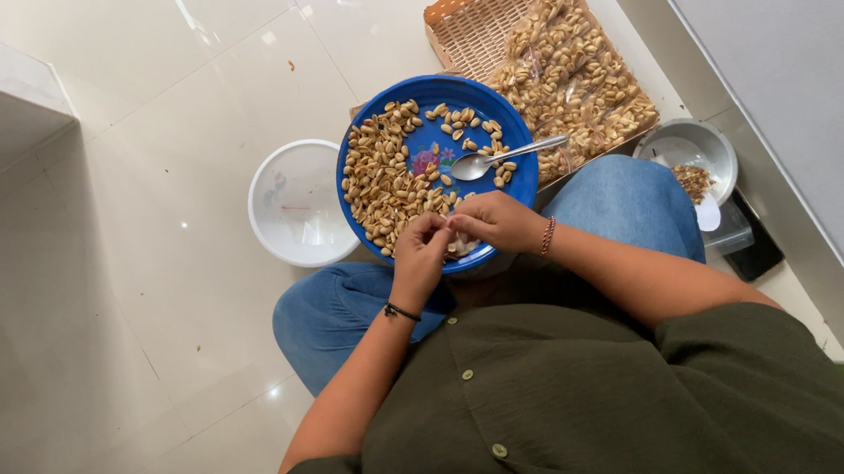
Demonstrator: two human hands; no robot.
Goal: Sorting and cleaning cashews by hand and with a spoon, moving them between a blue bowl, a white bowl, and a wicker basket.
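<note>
At frame centre, over the near rim of the blue plate (431,91), left hand (420,255) and right hand (496,223) pinch one peanut (448,225) between fingertips; it looks light, small, brittle-skinned, best gripped at its ends
</note>
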